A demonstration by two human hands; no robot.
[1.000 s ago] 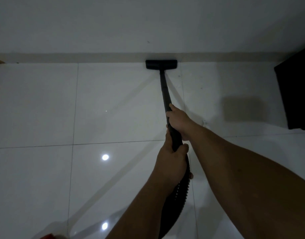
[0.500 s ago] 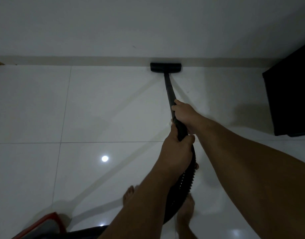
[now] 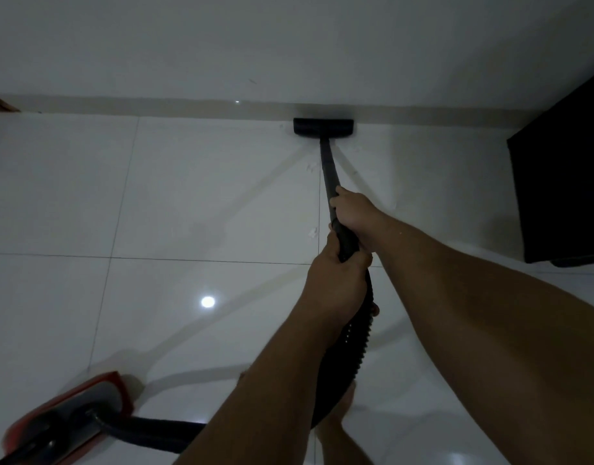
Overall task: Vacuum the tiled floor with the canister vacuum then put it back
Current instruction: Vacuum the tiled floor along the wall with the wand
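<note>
At lower left, the red and grey canister vacuum (image 3: pixel 67 421) sits on the white tiled floor (image 3: pixel 188 196), cut off by the frame edge. Its black ribbed hose (image 3: pixel 352 357) leaves the canister, passes behind your left forearm and curves up to the handle. A ceiling-light reflection (image 3: pixel 207 301) shines on the tile left of your arms. Your left hand (image 3: pixel 339 283) grips the lower end of the black wand (image 3: pixel 329 169), fingers curled round the handle where the hose joins it. Just above, your right hand (image 3: pixel 354 209) wraps the wand higher up, thumb along the tube. The wand runs forward to the floor head (image 3: pixel 323 127), which lies flat on the tile, against the pale skirting (image 3: pixel 154 105) at the foot of the wall. Small white scraps (image 3: pixel 312 232) lie on the tile beside the wand. Your bare foot (image 3: pixel 342 407) shows beneath the hose. At far right stands dark furniture (image 3: pixel 564 182), its details too dim to make out.
</note>
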